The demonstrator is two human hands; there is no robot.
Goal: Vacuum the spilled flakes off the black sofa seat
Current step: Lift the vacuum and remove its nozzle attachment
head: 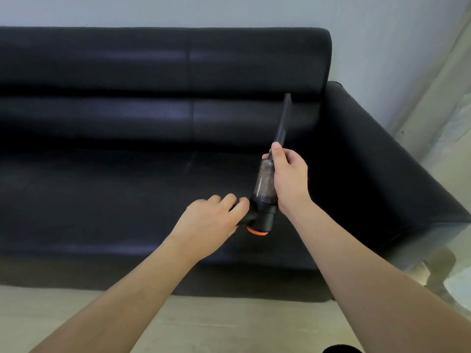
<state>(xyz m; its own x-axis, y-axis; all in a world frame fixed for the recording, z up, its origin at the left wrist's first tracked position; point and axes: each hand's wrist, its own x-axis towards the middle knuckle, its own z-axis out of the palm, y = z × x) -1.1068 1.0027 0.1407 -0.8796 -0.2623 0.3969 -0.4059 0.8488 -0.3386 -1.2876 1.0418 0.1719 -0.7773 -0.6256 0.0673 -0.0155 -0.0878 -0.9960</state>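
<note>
Gripping the vacuum [265, 189]: left hand [211, 225] on handle, right hand [288, 179] on canister.

I can read no text, label, brand, number or sign anywhere in my view. The handheld vacuum [265, 194], with its clear dust cup and orange end cap, shows no legible marking, and the black sofa [127, 174] carries none either.

sofa [127, 174] black, plain, glossy sheen; vacuum [265, 194] black body, clear smoky bin with grey-brown debris, orange ring at rear end, dark nozzle; wall [229, 11] pale grey-white; floor [229, 324] beige, unpatterned
</note>
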